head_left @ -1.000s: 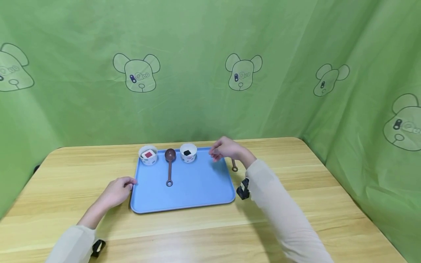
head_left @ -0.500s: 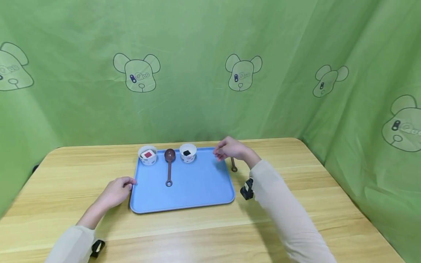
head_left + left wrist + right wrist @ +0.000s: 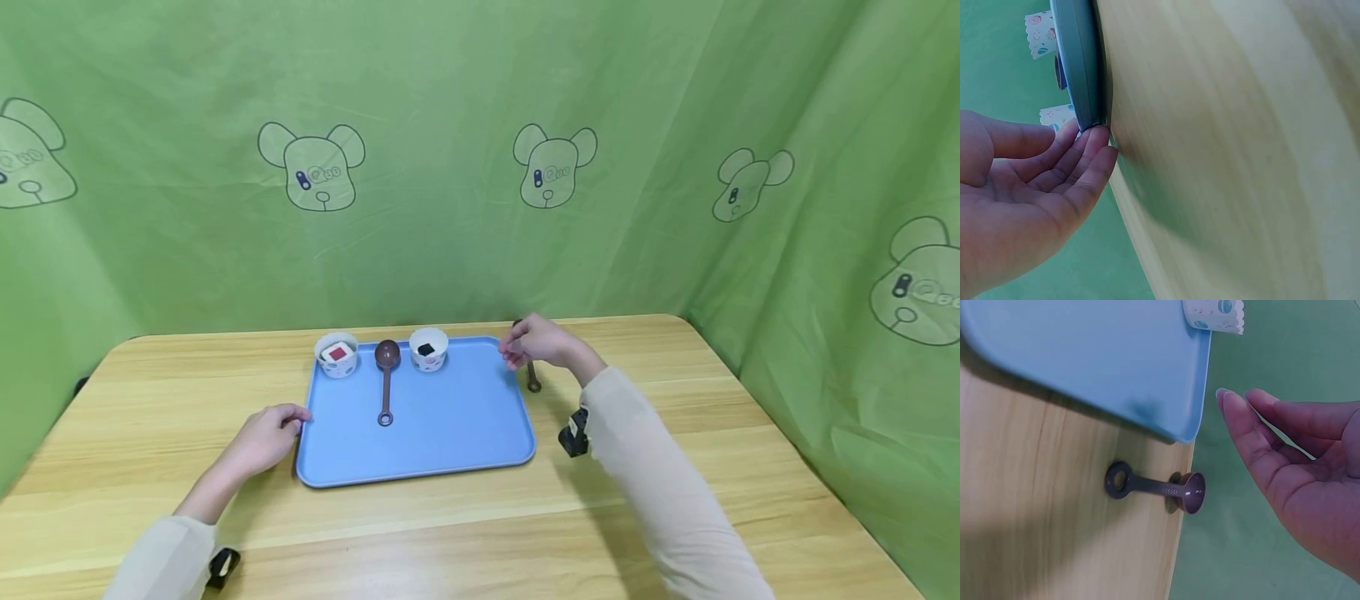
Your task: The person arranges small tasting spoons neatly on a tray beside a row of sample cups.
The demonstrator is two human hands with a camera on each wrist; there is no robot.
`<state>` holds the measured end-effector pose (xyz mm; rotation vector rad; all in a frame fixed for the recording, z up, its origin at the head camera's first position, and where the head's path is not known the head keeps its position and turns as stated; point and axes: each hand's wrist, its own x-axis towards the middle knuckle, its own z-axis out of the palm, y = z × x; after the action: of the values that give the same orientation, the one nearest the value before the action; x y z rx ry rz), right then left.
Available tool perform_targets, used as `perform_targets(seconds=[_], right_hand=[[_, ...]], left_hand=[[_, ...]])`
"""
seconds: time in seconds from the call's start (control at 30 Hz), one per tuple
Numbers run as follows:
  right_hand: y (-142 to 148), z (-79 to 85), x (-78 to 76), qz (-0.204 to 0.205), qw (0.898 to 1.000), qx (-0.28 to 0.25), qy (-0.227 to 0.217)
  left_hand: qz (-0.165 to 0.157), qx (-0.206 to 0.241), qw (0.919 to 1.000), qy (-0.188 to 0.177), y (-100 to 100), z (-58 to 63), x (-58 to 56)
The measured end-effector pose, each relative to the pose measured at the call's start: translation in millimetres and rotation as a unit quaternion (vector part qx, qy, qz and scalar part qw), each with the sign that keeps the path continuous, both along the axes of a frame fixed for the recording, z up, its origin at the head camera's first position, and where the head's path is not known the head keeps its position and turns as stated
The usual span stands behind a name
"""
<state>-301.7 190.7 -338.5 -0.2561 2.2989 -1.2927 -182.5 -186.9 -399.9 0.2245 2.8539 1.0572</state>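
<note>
My left hand (image 3: 264, 437) rests beside the left edge of a blue tray (image 3: 427, 433), its fingertips touching the rim. In the left wrist view that hand (image 3: 1035, 187) has its fingers nearly straight against the tray edge, the thumb apart from them. Over the tray's far right corner hovers my right hand (image 3: 542, 340), holding nothing. A brown measuring spoon (image 3: 532, 377) lies on the table just right of the tray, partly hidden by that hand; the right wrist view shows the spoon (image 3: 1157, 486) whole, with the right hand (image 3: 1310, 469) above and apart from it.
On the tray stand a paper cup (image 3: 337, 356) with a white-and-red piece and another paper cup (image 3: 429, 350) with something black. Between them lies a second brown spoon (image 3: 386, 379). A green curtain (image 3: 442, 250) hangs behind the wooden table (image 3: 420, 542).
My right hand has moved right, from over the tray toward the spoon beside it. The left hand stays at the tray edge.
</note>
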Motion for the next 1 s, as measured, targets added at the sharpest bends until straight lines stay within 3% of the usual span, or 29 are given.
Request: perform_targets(seconds=[1.0], right_hand=[[28.2,-7.7,2.8,-0.005,1.000,-0.015,0.002]], left_hand=[[-0.004,-0.005,0.9999,0.008,0.7,0.5,1.2]])
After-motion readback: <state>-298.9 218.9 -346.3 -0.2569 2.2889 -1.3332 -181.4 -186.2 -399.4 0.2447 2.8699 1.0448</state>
